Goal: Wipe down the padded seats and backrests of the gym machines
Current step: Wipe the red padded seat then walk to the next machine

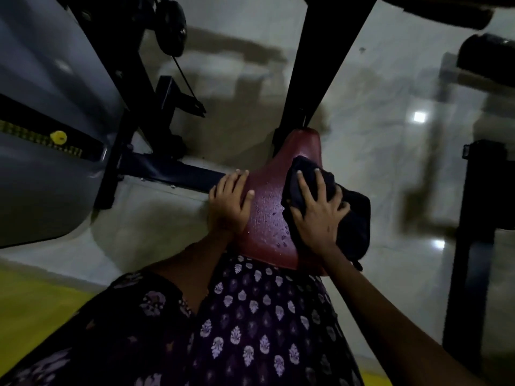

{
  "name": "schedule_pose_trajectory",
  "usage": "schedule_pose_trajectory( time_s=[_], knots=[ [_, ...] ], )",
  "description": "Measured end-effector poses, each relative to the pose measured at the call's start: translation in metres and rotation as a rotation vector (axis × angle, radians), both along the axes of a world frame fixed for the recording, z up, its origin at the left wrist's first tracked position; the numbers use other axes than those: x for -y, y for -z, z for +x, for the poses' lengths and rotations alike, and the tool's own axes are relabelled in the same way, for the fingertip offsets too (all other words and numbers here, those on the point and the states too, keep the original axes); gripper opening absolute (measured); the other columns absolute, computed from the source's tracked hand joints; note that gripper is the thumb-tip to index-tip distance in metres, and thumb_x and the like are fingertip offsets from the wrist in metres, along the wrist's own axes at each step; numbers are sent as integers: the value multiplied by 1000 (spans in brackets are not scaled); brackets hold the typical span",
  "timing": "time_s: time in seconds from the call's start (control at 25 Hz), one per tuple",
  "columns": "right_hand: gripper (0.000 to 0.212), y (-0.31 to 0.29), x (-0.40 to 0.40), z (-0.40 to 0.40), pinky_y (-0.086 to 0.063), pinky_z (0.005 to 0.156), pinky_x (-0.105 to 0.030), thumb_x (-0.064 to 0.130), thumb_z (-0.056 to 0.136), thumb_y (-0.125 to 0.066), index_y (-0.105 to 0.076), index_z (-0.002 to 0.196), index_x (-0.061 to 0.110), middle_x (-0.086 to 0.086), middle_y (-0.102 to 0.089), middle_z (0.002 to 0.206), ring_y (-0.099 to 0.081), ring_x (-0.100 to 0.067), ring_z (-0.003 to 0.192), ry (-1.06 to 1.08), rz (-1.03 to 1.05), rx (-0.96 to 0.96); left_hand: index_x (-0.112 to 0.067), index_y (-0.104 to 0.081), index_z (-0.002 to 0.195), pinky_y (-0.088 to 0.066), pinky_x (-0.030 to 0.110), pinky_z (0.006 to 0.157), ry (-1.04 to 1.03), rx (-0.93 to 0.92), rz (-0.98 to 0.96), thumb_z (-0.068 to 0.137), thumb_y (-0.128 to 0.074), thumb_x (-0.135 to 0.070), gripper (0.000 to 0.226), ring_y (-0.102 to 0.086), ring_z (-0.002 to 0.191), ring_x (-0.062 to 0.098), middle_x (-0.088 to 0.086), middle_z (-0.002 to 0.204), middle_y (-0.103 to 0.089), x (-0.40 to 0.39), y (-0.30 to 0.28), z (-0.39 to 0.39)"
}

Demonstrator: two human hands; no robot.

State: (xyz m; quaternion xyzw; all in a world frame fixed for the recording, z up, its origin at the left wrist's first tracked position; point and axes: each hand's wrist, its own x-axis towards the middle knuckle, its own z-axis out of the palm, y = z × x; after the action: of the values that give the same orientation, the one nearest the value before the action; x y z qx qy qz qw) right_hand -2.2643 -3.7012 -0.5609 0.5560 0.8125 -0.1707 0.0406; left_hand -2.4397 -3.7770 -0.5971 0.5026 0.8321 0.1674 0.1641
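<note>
A dark red padded seat (269, 213) of a gym machine lies right below me, narrowing toward its far end. Water drops dot its surface. My right hand (317, 213) lies spread on a black cloth (354, 224) and presses it onto the right side of the seat. My left hand (230, 201) rests on the seat's left edge, fingers fairly straight, thumb on the top of the pad.
A black machine frame (315, 73) rises from the seat's far end. A grey weight-stack cover (41, 174) with a yellow pin (58, 137) stands at left, joined by a dark base bar (172, 171). Another black post (473, 246) stands at right on the glossy pale floor.
</note>
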Motion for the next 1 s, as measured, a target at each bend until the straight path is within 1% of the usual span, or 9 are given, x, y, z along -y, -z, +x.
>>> schedule_pose_trajectory(
  time_s=[0.12,0.2,0.28,0.4,0.52,0.64,0.76,0.88,1.0],
  knots=[
    [64,9,-21,-7,-35,86,-66,56,84,-42,-34,144,36,-5,-31,153,-41,-50,121,-18,97,-40,-13,-50,135,-42,50,99,-6,-9,-7,92,-36,-39,52,-48,125,31,10,134,-54,-2,2,-1],
    [62,9,-44,-17,-36,89,-61,59,88,-37,-30,146,38,-3,-25,156,-40,-45,121,24,64,-70,-13,-49,136,-40,49,100,8,-19,-27,93,-35,-39,52,-47,126,31,10,136,-53,-1,5,-2],
    [60,11,-65,-28,-35,93,-54,56,92,-42,-27,147,39,-2,-19,157,-37,-39,122,92,20,-87,-13,-47,137,-39,48,101,18,-32,-19,93,-36,-39,52,-46,127,30,9,137,-52,-2,6,-2],
    [58,7,-90,-44,-34,95,-50,50,92,-48,-32,145,36,-4,-21,155,-36,-37,121,145,4,-121,-14,-47,138,-39,47,101,19,-29,-6,93,-36,-40,52,-45,128,28,8,138,-52,-1,6,-1],
    [57,4,-83,-40,-37,93,-51,45,91,-50,-35,144,34,-6,-24,154,-37,-39,118,87,21,-120,-16,-46,138,-40,51,99,20,-3,-4,94,-34,-42,53,-44,129,28,7,139,-51,-1,6,-2],
    [61,8,-40,-23,-38,89,-56,48,84,-40,-37,143,35,-6,-29,153,-36,-43,119,-69,152,-29,-17,-47,138,-40,52,98,10,11,11,94,-34,-42,52,-43,129,28,6,139,-51,0,8,-3],
    [62,10,-33,-21,-39,85,-58,51,82,-39,-39,142,35,-7,-33,151,-34,-43,118,-133,164,24,-16,-49,137,-40,51,98,7,15,43,94,-35,-42,51,-45,128,29,7,138,-52,1,8,-4],
    [55,7,-74,-46,-38,85,-51,52,89,-42,-38,142,34,-6,-30,152,-38,-42,116,-23,158,25,-16,-47,137,-40,50,99,8,6,27,94,-35,-42,52,-44,128,28,6,139,-51,0,10,-5],
    [53,2,-115,-75,-35,92,-48,50,92,-45,-39,141,31,-6,-33,148,-33,-39,122,116,36,25,-16,-47,138,-40,49,100,14,-5,17,94,-34,-42,53,-43,129,28,6,139,-50,3,11,-7]
  ],
)
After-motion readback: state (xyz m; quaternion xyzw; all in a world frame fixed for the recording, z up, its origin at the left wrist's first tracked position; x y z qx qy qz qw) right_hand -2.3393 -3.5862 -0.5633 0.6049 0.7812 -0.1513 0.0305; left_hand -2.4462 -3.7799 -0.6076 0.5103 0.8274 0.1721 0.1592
